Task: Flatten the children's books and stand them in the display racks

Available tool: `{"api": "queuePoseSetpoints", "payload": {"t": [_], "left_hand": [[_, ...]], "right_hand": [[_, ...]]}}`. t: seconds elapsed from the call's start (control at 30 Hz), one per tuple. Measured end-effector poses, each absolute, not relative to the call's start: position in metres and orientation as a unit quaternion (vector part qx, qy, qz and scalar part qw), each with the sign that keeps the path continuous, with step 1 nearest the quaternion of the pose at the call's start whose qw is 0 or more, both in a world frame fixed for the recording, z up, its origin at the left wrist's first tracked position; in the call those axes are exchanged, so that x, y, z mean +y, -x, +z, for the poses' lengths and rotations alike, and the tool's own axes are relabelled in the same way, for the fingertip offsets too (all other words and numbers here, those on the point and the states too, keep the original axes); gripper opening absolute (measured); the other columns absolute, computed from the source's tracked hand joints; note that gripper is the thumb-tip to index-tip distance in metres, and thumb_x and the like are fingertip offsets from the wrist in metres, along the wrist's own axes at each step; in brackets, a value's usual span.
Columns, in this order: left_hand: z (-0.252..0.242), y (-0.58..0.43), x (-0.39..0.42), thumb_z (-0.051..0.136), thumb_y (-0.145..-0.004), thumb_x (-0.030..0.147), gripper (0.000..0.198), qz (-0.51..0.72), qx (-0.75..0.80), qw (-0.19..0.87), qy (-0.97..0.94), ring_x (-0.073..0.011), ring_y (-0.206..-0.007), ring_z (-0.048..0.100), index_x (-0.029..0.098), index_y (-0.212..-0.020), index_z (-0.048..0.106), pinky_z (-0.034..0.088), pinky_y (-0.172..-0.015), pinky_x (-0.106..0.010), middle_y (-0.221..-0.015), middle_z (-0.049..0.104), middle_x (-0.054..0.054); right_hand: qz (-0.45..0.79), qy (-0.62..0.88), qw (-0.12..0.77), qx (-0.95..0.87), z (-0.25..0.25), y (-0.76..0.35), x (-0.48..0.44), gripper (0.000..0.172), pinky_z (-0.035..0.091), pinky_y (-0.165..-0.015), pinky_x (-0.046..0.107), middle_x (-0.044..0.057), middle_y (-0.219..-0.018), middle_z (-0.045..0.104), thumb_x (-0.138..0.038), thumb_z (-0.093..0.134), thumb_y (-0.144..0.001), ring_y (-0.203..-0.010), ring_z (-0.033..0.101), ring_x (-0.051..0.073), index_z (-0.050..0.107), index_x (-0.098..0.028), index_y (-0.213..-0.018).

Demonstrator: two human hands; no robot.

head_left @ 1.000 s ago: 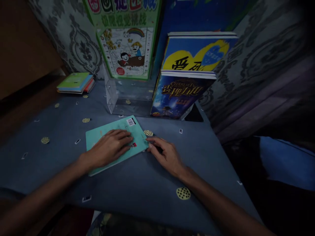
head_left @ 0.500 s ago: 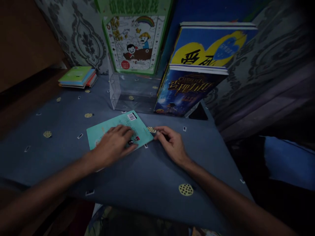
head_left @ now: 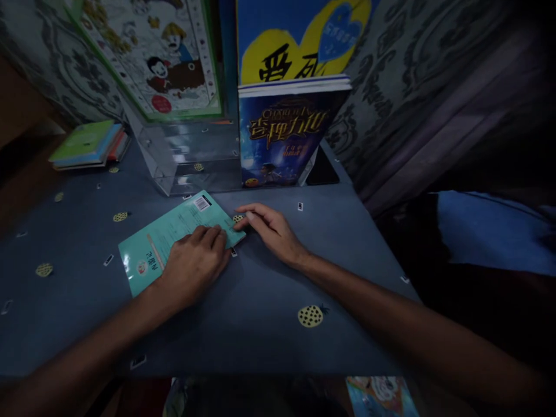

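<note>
A thin teal book (head_left: 165, 223) lies flat and askew on the table, its barcode side up. My left hand (head_left: 195, 260) lies over its near edge, fingers bent and together on the cover. The left thumb sits along that edge, mostly hidden, so how firm the grip is cannot be seen. Beside the book's right corner is my right hand (head_left: 273, 231), its index finger stretched out and thumb apart. The right fingertips are at the corner; whether they touch it is unclear.
Behind the book stands a clear acrylic rack (head_left: 160, 168) holding a green-bordered picture book (head_left: 174, 63), a dark blue book (head_left: 286, 133) and a blue-and-yellow book (head_left: 299, 40). A small book stack (head_left: 84, 145) lies at back left. Blue fabric (head_left: 490, 231) shows at right.
My left hand has slid right and nearer the book's corner, uncovering print on its left part. The view has turned, shifting everything leftward. My right hand stays by the corner.
</note>
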State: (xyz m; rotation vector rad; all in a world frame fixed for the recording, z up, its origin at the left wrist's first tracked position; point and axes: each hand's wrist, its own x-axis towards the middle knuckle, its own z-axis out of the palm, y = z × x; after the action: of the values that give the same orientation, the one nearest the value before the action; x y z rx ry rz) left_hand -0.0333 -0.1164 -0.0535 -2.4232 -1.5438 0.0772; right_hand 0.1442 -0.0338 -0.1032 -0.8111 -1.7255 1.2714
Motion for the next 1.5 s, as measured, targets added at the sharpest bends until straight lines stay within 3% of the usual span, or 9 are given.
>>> {"api": "queuePoseSetpoints", "payload": {"t": [0.17, 0.67, 0.83, 1.03, 1.23, 1.5], "left_hand": [[-0.053, 0.036, -0.115, 0.049, -0.1, 0.023, 0.027, 0.006, -0.519, 0.155, 0.841, -0.0288, -0.096, 0.073, 0.01, -0.112, 0.07, 0.057, -0.056, -0.036, -0.11, 0.077, -0.011], [-0.05, 0.035, -0.113, 0.045, -0.102, 0.022, 0.027, 0.008, -0.542, 0.105, 0.834, -0.0269, -0.089, 0.072, 0.015, -0.1, 0.071, 0.052, -0.055, -0.033, -0.107, 0.077, -0.011], [-0.052, 0.031, -0.114, 0.043, -0.102, 0.02, 0.03, 0.03, -0.548, 0.091, 0.831, -0.0299, -0.095, 0.071, 0.011, -0.107, 0.072, 0.055, -0.057, -0.036, -0.111, 0.076, -0.015], [-0.059, 0.031, -0.116, 0.052, -0.1, 0.019, 0.023, 0.018, -0.555, 0.077, 0.828, -0.03, -0.101, 0.069, 0.012, -0.108, 0.071, 0.06, -0.067, -0.037, -0.115, 0.072, -0.016], [-0.061, 0.04, -0.117, 0.056, -0.099, 0.022, 0.03, 0.016, -0.538, 0.072, 0.84, -0.0284, -0.11, 0.067, 0.009, -0.123, 0.066, 0.062, -0.083, -0.04, -0.124, 0.071, -0.016], [-0.059, 0.037, -0.123, 0.054, -0.1, 0.022, 0.036, 0.021, -0.53, 0.046, 0.846, -0.0314, -0.12, 0.065, 0.003, -0.13, 0.062, 0.062, -0.087, -0.042, -0.136, 0.064, -0.022]], "right_hand": [[0.505, 0.322, 0.411, -0.688, -0.102, -0.146, -0.034, 0.025, 0.053, -0.09, 0.034, 0.003, -0.091, 0.078, -0.032, 0.047, -0.103, -0.089, 0.072, 0.017, 0.068, -0.02, -0.11], [0.471, 0.326, 0.439, -0.692, -0.097, -0.149, -0.041, 0.028, 0.055, -0.089, 0.036, 0.003, -0.091, 0.078, -0.04, 0.05, -0.102, -0.09, 0.073, 0.019, 0.071, -0.022, -0.104], [0.394, 0.318, 0.428, -0.749, -0.098, -0.154, -0.041, 0.024, 0.055, -0.085, 0.035, 0.003, -0.087, 0.077, -0.031, 0.05, -0.101, -0.087, 0.073, 0.02, 0.072, -0.022, -0.099], [0.219, 0.297, 0.319, -0.873, -0.097, -0.153, -0.056, 0.022, 0.052, -0.076, 0.037, 0.008, -0.082, 0.073, -0.021, 0.05, -0.097, -0.076, 0.067, 0.024, 0.07, -0.02, -0.09], [0.116, 0.335, 0.214, -0.91, -0.08, -0.143, -0.087, 0.021, 0.056, -0.079, 0.043, 0.01, -0.088, 0.072, -0.024, 0.046, -0.101, -0.085, 0.067, 0.027, 0.066, -0.02, -0.11], [0.128, 0.354, 0.207, -0.903, -0.091, -0.145, -0.099, 0.041, 0.061, -0.09, 0.052, 0.018, -0.115, 0.071, -0.03, 0.043, -0.104, -0.106, 0.069, 0.033, 0.051, -0.014, -0.14]]}}
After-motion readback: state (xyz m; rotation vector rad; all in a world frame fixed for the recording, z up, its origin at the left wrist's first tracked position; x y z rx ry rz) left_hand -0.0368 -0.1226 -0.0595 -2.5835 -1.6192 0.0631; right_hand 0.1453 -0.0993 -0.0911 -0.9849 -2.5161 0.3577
